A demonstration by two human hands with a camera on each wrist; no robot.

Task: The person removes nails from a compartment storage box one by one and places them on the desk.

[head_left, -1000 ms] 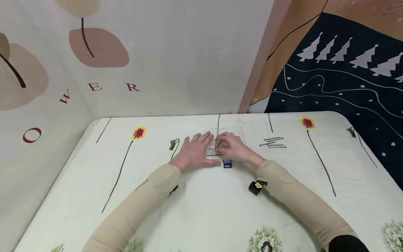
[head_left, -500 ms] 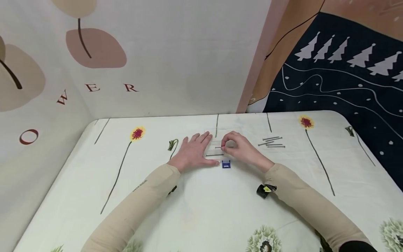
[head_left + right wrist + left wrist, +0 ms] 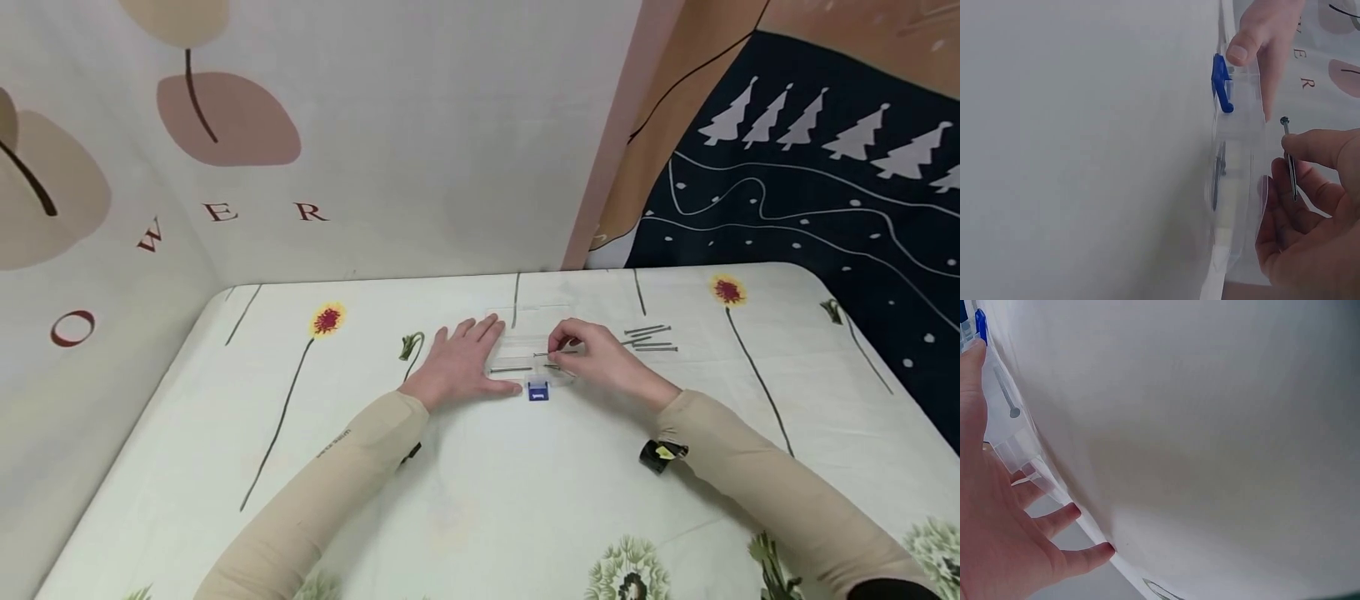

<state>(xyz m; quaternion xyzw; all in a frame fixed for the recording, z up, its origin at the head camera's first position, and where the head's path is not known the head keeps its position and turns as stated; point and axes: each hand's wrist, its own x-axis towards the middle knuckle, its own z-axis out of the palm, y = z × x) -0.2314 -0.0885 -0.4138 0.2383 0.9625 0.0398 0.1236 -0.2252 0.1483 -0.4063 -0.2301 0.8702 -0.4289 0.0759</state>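
Note:
A clear plastic box (image 3: 525,342) with a blue latch (image 3: 537,391) lies on the table with its lid folded back. My left hand (image 3: 463,362) rests at its left side, fingers spread and straight, thumb near the latch. In the left wrist view, one screw (image 3: 1007,394) shows through the box wall by the thumb. Over the box's right part, my right hand (image 3: 592,358) pinches a long metal screw (image 3: 1290,159) between thumb and fingers, head pointing left. Below it, more screws (image 3: 1219,175) lie in the right compartment. Another screw (image 3: 511,369) lies in the left compartment.
Several loose screws (image 3: 652,337) lie in a small pile on the table right of the box. The white tablecloth (image 3: 480,500) has printed flowers. A patterned wall hanging (image 3: 420,150) stands behind the table's far edge.
My right hand has moved rightward along the box with the screw pinched in it, uncovering more of the compartments. The left hand stays in place.

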